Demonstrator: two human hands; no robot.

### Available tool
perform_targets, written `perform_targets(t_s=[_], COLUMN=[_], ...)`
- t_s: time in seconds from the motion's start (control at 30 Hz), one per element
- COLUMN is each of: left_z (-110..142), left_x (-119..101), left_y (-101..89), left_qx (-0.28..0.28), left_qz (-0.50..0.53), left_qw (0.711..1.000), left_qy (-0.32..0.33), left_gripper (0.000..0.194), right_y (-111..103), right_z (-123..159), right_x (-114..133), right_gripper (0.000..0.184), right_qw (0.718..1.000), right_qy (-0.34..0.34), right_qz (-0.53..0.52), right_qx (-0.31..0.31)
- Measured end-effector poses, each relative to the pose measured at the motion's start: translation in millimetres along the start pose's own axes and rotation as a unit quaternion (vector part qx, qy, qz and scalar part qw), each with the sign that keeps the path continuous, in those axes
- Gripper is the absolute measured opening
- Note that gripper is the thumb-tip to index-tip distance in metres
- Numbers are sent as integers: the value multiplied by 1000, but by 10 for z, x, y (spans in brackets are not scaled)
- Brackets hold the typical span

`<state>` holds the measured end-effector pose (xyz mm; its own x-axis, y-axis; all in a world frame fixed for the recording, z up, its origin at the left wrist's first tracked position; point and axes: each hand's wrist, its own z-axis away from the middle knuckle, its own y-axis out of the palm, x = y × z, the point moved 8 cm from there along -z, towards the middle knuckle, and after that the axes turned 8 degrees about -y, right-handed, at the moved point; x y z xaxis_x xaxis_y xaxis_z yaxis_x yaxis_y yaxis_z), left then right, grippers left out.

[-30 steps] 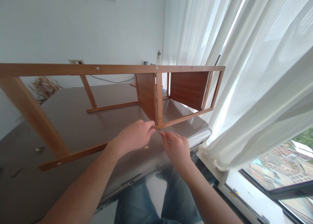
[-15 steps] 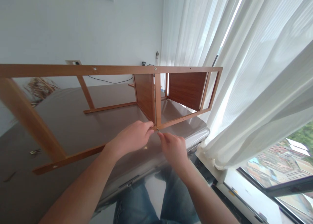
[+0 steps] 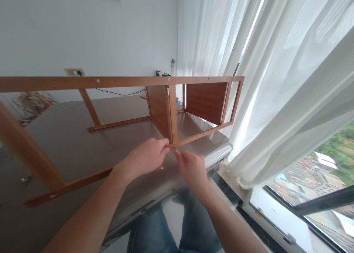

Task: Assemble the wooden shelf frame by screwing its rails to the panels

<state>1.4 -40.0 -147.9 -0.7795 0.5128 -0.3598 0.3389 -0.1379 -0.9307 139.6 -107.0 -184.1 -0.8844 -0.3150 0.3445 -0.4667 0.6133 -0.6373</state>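
A teak-coloured wooden furniture frame (image 3: 83, 83) lies on its side across the table, with two veneered panels (image 3: 206, 102) set between its rails. My left hand (image 3: 143, 157) grips the lower wooden rail (image 3: 201, 134) at its joint with an upright. Just right of that joint, my right hand (image 3: 191, 168) pinches a tiny metal fastener (image 3: 174, 151) against the wood. It looks like a screw, though its exact kind is too small to tell. The two hands nearly touch at the joint.
The frame rests on a glossy grey-brown table (image 3: 83, 135) with a shiny metal edge (image 3: 218, 153). Small metal fittings (image 3: 27, 178) lie at the left. My jeans-clad legs (image 3: 155, 231) are below the edge, and white curtains (image 3: 276, 61) hang beside a window at right.
The whole scene has shifted left in the view as my head turned. Both hands stay at the same joint, and the right fingers sit slightly closer to it.
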Motion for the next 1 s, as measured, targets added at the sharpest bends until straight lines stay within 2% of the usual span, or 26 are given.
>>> perform_targets(t_s=[0.07,0.23,0.57,0.8,1.0], left_z=[-6,-13,-3,-21,-20], left_x=[2,-22,-12,52,41], left_y=[14,52,51,283,433], left_qx=[5,24,28,50,56], left_qz=[0,12,13,-43,-75], left_qw=[1000,1000,1000,998,995], left_qy=[-1,-6,-5,20,21], left_gripper=[30,28,28,28,26], right_y=[20,62,-11,-40,-221], right_z=[20,70,154,313,431], right_x=[-12,-32,44,-30,-47], right_gripper=[47,23,25,24,21], right_qw=[1000,999,996,996,994], right_qy=[-3,-22,-60,-55,-63], right_qz=[-4,-25,-50,-62,-70], right_qx=[-2,-13,-36,-43,-60])
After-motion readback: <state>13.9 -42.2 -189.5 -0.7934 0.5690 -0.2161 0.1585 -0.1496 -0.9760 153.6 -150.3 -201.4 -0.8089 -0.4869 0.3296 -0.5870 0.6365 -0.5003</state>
